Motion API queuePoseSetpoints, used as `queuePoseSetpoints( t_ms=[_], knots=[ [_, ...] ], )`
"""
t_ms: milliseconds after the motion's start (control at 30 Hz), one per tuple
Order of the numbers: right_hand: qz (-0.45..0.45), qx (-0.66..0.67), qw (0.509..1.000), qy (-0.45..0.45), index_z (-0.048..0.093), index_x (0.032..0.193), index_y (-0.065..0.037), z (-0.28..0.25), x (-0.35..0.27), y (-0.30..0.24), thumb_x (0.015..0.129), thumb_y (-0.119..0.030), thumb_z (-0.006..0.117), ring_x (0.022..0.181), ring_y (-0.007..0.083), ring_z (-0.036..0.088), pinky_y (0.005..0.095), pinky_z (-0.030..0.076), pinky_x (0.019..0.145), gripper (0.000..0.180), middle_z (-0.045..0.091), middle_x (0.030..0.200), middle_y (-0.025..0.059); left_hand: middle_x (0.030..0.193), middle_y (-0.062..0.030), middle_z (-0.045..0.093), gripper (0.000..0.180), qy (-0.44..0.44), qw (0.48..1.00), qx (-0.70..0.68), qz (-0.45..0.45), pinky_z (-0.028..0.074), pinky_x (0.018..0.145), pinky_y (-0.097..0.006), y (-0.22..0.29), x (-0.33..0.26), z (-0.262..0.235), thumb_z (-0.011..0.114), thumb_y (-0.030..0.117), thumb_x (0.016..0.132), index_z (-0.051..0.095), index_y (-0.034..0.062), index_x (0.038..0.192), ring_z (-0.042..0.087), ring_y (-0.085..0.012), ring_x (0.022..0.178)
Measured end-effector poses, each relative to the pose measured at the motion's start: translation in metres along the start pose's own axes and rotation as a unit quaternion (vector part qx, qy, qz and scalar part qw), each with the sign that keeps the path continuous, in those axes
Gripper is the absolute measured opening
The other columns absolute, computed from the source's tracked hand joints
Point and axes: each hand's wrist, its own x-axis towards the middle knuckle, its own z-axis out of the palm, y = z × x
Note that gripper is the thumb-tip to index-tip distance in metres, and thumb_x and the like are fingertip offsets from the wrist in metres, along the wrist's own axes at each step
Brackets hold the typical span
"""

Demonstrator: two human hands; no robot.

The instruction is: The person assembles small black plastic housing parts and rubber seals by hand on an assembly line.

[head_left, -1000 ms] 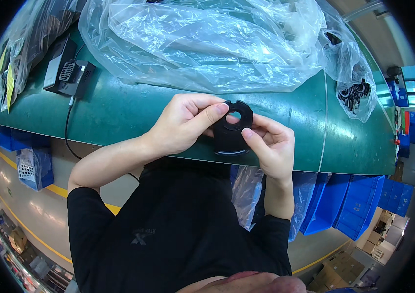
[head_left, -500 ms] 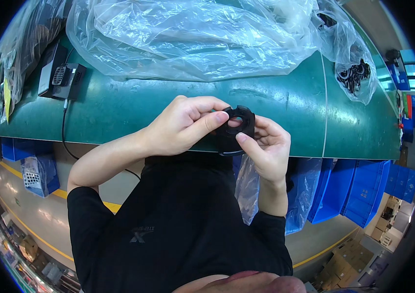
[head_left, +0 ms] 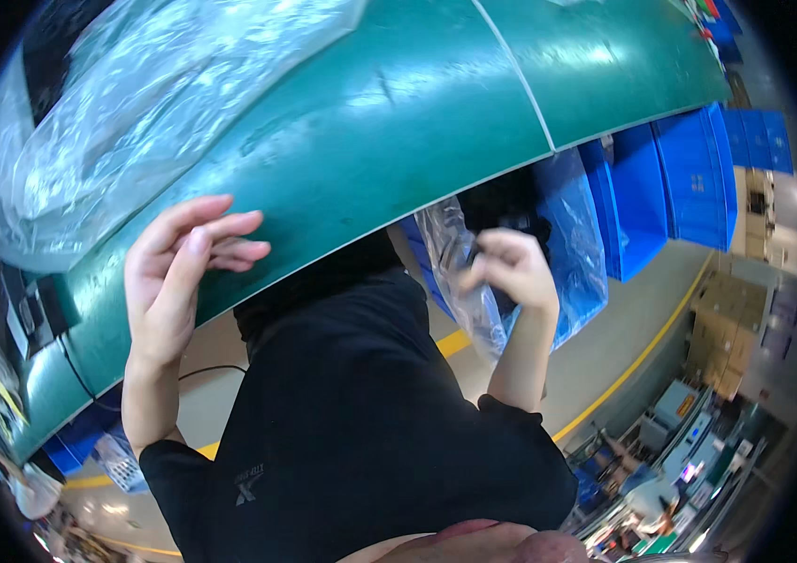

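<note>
My left hand hovers over the front edge of the green table. Its fingers are apart and nothing is in them. At the right, my right hand is beside the mouth of a clear plastic bag that lines a blue bin below the table edge. Motion smears its fingers, so I cannot make out whether they hold anything. Dark contents show inside the bag, too shadowed to tell apart. The black ring-shaped part is not plainly visible in either hand.
A large clear plastic sheet lies over the left of the table. Next to it is a small black device with a cable. Blue bins hang or stand along the table's right front. Cardboard boxes are stacked farther off.
Both hands held a black plastic part with a round hole; now they are apart. My right hand has moved to the bagged bin, the left has come away empty. The view has turned right.
</note>
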Motion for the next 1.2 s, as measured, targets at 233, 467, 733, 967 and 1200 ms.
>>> queuePoseSetpoints(
  t_ms=[233,467,733,967,1200],
  knots=[
    [0.265,0.067,0.848,0.454,0.061,0.109,-0.009,-0.119,-0.037,0.252,0.085,-0.018,0.055,0.075,0.0135,0.060,0.0252,0.047,0.065,0.027,0.064,0.090,0.0019,0.113,-0.0236,0.057,0.033,0.021,0.998,0.060,0.009,0.050,0.075,-0.029,-0.010,0.004,0.006,0.045,0.012,0.092,0.045,-0.0074,0.118,0.064,-0.0245,0.089],
    [0.453,0.096,0.684,0.564,0.058,0.090,-0.009,-0.122,-0.085,0.385,0.083,-0.021,0.051,0.056,0.0165,0.049,0.0334,0.038,0.048,0.016,0.055,0.074,0.0038,0.117,-0.0258,0.053,0.034,0.055,0.998,0.042,0.007,0.050,0.074,-0.028,-0.014,0.007,0.002,0.042,0.012,0.093,0.042,-0.0076,0.121,0.063,-0.0240,0.090],
    [0.380,0.097,0.765,0.510,0.059,0.100,-0.004,-0.095,-0.057,0.317,0.081,-0.018,0.058,0.059,0.0146,0.053,0.0271,0.039,0.049,0.023,0.059,0.078,0.0059,0.113,-0.0243,0.055,0.034,0.051,0.995,0.080,-0.015,0.050,0.074,-0.029,-0.012,0.008,0.002,0.045,0.011,0.091,0.042,-0.0079,0.120,0.063,-0.0241,0.088],
    [0.060,0.150,0.923,0.349,0.055,0.113,0.001,-0.075,-0.002,0.094,0.088,-0.017,0.057,0.082,0.0166,0.062,0.0258,0.049,0.072,0.031,0.064,0.094,0.0110,0.103,-0.0170,0.062,0.026,-0.035,0.997,0.041,-0.052,0.051,0.071,-0.027,-0.005,0.017,0.006,0.049,0.006,0.090,0.051,-0.0039,0.114,0.063,-0.0165,0.079],
    [-0.205,-0.018,0.978,0.011,0.057,0.100,0.008,-0.007,0.020,-0.113,0.081,-0.002,0.057,0.074,0.0175,0.060,0.0264,0.047,0.070,0.021,0.062,0.079,0.0129,0.095,-0.0128,0.065,0.022,-0.052,0.988,0.145,-0.010,0.051,0.069,-0.026,0.023,0.001,0.001,0.052,0.007,0.087,0.057,-0.0032,0.106,0.064,-0.0142,0.079]
  ],
)
